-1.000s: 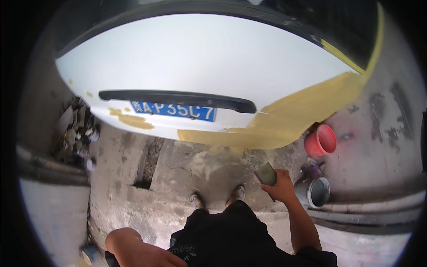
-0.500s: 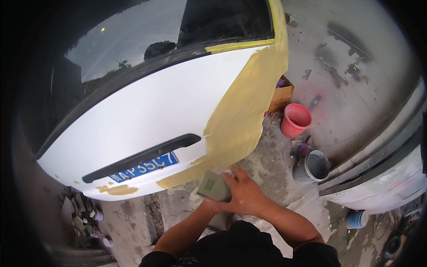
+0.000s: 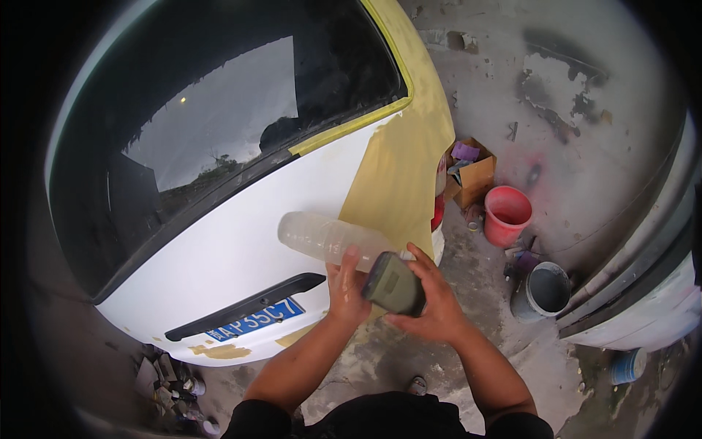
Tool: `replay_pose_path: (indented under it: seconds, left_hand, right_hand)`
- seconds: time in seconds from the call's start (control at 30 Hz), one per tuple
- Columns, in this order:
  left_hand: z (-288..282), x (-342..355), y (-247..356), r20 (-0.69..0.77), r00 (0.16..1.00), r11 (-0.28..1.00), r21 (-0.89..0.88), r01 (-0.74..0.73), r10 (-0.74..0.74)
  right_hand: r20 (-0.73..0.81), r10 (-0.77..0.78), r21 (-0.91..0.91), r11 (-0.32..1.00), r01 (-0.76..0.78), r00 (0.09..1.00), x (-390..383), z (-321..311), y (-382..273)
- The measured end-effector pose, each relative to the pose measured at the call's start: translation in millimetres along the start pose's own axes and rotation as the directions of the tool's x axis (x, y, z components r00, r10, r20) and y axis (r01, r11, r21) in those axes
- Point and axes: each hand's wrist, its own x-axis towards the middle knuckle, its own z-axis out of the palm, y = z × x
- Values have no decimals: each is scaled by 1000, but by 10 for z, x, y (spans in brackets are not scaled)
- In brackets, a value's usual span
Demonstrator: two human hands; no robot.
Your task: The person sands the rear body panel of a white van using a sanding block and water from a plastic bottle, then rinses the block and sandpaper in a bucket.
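Note:
My left hand (image 3: 347, 291) is closed around a translucent plastic bottle (image 3: 322, 235), which lies nearly level in front of the car's tailgate with its wide end to the left. In my right hand (image 3: 436, 307) is an olive-green sanding block (image 3: 397, 285) with a dark edge, gripped between thumb and fingers. The block sits close beside the bottle's right end; whether they touch I cannot tell. Beyond both hands stands the white tailgate (image 3: 241, 252), with a broad tan filler patch (image 3: 391, 179) on its right side. A black handle strip (image 3: 248, 307) runs above the blue license plate (image 3: 256, 319).
Right of the car are a cardboard box (image 3: 479, 179), a red bucket (image 3: 507, 216) and a grey bucket (image 3: 541, 291). A blue can (image 3: 627, 366) stands near a white curved panel (image 3: 643, 322). Clutter (image 3: 172, 388) lies at lower left.
Both hands have risen and moved apart, with the sanding block now up and to the right. The bottle has come up into view in my left hand. The view has shifted.

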Motion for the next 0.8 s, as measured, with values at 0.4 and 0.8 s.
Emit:
replay_pose_path:
  seconds: [0.4, 0.8]
  left_hand:
    - [79, 1063, 1598, 408, 865, 568, 654, -499, 291]
    - [-80, 1910, 2032, 794, 605, 250, 575, -779, 56]
  right_hand:
    - [-286, 145, -143, 971, -191, 947, 244, 455, 985]
    - [-579, -18, -342, 913, -223, 815, 1016, 1838, 735]
